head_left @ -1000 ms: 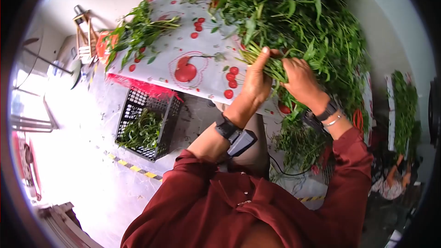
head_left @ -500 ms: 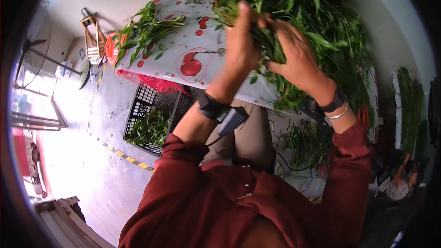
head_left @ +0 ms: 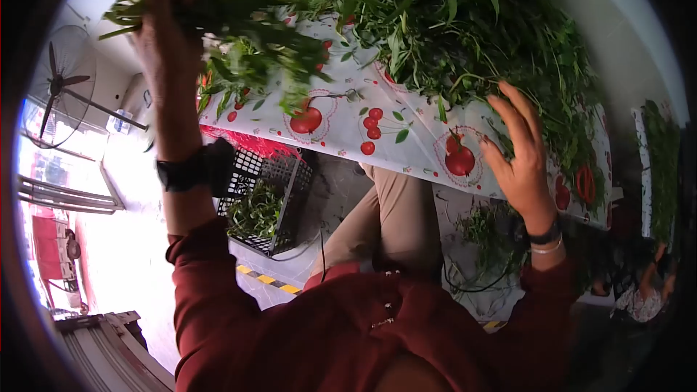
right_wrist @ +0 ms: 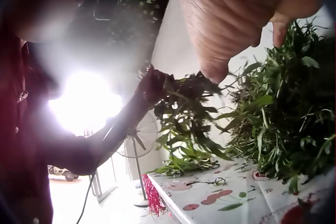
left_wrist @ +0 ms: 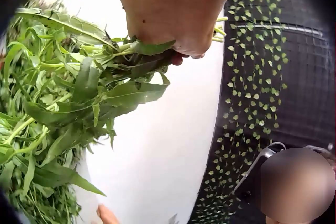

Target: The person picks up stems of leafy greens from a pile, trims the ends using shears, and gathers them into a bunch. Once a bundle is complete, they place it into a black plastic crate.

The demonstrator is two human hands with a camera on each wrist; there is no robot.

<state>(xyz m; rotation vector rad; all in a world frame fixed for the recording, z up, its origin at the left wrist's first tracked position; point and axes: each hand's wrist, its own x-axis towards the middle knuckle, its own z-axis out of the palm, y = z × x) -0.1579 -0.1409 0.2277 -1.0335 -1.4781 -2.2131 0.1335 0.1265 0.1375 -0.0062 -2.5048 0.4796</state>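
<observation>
Bunch of greens [head_left: 247, 36], stems clenched in the left hand [head_left: 163, 25] above the tabletop's [head_left: 341, 127] left end, trails leaves toward the pile [head_left: 472, 29]; right hand [head_left: 519, 156], fingers spread and empty, hovers nearer it.

fingers of the left hand [head_left: 168, 29] are partly lost among its bunch of greens [head_left: 254, 51]. the heap of greens [head_left: 472, 22] is cut off at 12 o'clock. glare whites out the right wrist view at 9 o'clock.

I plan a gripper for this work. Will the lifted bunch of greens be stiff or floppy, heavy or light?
Probably floppy: the leaves of the bunch of greens droop from the left hand. Likely light, since one hand holds it high. Thin stem ends poke out behind the grip, so some may slip out.
</observation>
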